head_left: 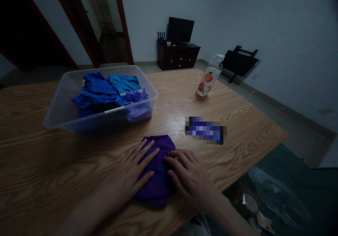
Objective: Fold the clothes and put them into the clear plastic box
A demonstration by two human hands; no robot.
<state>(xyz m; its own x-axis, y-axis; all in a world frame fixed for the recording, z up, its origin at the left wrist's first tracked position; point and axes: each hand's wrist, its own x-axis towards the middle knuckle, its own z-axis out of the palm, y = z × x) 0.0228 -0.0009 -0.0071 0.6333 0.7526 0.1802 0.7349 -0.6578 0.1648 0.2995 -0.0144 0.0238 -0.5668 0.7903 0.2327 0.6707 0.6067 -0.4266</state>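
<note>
Clock centred on the cloth, 12 pointing away from the person. Left hand (pixel 134 171): palm down, fingers spread, resting on the left part of the folded purple cloth (pixel 158 181). Right hand (pixel 188 172): fingers loosely bent, thumb slightly apart from them, tips on the cloth's right side. The cloth lies at 3 o'clock of the left hand and 9 o'clock of the right, flat on the wooden table (pixel 176 100) near its edge.

Outward: at 2 o'clock, a pixelated blue item (pixel 206 130), not identifiable. At 1 o'clock, well apart from the hands, an upright bottle (pixel 208 79) with a white cap. Between 10 and 11 o'clock, a translucent box (pixel 111 121) containing a dark blue garment (pixel 100 91), a lighter blue one (pixel 125 83) and a lavender one (pixel 136 104). Beyond the table at 12 o'clock: a dark cabinet (pixel 178 56) bearing a screen (pixel 181 30).
</note>
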